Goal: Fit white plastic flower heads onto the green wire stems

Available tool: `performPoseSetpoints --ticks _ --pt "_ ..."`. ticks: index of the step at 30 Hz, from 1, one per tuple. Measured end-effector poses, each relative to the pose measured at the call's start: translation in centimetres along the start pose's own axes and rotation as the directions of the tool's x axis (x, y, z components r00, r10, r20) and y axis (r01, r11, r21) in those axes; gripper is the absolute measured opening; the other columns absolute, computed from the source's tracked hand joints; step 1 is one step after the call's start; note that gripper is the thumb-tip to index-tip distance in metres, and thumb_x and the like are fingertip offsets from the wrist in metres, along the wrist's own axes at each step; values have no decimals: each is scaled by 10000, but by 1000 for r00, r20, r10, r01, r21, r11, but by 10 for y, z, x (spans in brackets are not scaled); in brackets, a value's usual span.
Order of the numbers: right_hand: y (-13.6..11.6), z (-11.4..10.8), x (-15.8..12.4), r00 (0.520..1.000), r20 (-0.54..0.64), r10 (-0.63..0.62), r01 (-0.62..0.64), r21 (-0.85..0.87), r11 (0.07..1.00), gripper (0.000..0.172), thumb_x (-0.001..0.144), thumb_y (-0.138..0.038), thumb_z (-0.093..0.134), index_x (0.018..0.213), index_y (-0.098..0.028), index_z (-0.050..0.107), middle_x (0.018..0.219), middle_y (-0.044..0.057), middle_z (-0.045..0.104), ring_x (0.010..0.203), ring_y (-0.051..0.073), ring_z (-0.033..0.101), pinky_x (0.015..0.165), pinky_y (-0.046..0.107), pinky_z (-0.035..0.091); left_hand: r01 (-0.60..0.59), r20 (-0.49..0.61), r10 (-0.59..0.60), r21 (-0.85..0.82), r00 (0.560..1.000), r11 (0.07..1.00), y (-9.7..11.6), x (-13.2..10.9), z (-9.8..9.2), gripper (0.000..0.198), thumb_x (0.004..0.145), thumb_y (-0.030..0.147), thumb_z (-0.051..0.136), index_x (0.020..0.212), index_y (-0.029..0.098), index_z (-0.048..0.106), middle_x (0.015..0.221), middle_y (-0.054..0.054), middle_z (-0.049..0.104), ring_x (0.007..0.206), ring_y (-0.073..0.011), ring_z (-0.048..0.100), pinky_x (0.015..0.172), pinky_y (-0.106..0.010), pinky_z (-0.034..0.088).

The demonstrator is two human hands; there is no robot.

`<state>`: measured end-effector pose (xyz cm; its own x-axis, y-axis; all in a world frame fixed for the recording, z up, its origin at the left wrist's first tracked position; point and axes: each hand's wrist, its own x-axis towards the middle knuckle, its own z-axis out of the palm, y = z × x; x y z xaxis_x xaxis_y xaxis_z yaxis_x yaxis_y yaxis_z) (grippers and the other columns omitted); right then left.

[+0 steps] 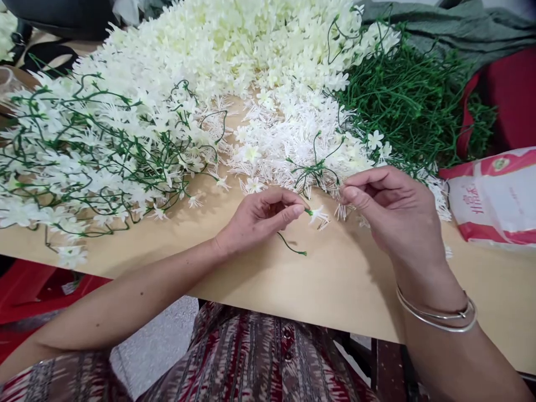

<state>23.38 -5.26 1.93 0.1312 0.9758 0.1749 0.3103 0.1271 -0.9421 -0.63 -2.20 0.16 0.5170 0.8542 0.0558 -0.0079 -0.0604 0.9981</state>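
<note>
My left hand [268, 218] is closed in a pinch on a thin green plastic flower stem [293, 245]. A white artificial blossom [317, 215] sits on the stem's tip, just past my thumb, and another bare end curves out below the hand. To its right, my right hand [389, 206] has thumb and forefinger together at the edge of the pile of white stamens [285, 151]. Whatever lies between those fingertips is too small to make out. A green branching stem [314, 167] rests on the stamens between the two hands.
Flowered stems [96, 156] spread over the table's left. Loose pale blossoms [234, 39] are heaped at the back, with bare green stems [402, 100] at back right. A red-and-white packet [498, 198] lies at right. A red crate [37, 290] stands below the table's left edge.
</note>
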Motion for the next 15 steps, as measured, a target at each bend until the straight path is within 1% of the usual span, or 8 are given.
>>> performPoseSetpoints --ticks 2,3,5,7,9,11,13,15 --pt "-3 -7 0 990 129 -52 68 -121 990 61 901 -322 806 906 -281 761 881 26 761 809 208 684 760 378 535 -66 40 61 123 997 990 0 0 0 205 976 392 711 958 199 775 855 -39 729 747 -127 631 674 -254 510" --pt "-4 -11 0 970 233 -72 115 -175 978 60 915 -334 785 911 -280 761 897 25 762 820 206 689 764 373 535 -106 81 93 187 992 977 1 -1 -1 197 982 376 698 952 201 782 846 -44 725 760 -134 632 680 -258 508" --pt "-2 -16 0 900 425 -96 216 -243 946 88 945 -376 746 930 -291 765 929 30 757 821 208 691 734 367 530 -187 181 137 299 974 936 0 -2 0 193 995 345 669 963 200 792 852 -51 715 735 -130 618 666 -253 505" --pt "3 -19 0 837 539 -97 285 -277 917 105 970 -395 711 945 -310 767 953 50 750 849 235 693 724 386 526 -271 253 182 384 950 882 -3 -4 1 192 1006 307 640 992 195 796 917 -66 716 745 -128 630 689 -253 530" --pt "9 -18 2 804 586 -102 332 -301 894 137 994 -376 667 913 -305 753 949 70 734 874 258 690 735 409 521 -344 293 225 466 929 815 -7 -7 3 199 1023 277 608 1043 190 786 1018 -91 724 846 -152 681 789 -278 575" --pt "12 -15 3 793 600 -103 360 -326 874 180 1009 -333 620 866 -280 717 932 76 714 867 259 680 744 417 511 -416 316 282 537 906 734 -10 -8 5 212 1046 286 588 1109 180 761 1088 -112 729 964 -189 708 880 -320 594" --pt "11 -12 4 801 590 -96 367 -358 858 188 1010 -300 593 845 -261 675 908 70 695 842 248 664 743 412 502 -470 302 361 590 882 656 -11 -9 5 229 1059 305 594 1176 159 726 1127 -124 724 998 -201 707 892 -333 598" --pt "9 -10 3 836 541 -95 355 -401 845 171 1004 -278 584 845 -256 641 891 65 694 805 238 647 723 405 488 -482 230 448 633 864 605 -9 -8 2 219 1059 286 608 1207 150 694 1151 -123 713 1013 -194 703 888 -322 595"
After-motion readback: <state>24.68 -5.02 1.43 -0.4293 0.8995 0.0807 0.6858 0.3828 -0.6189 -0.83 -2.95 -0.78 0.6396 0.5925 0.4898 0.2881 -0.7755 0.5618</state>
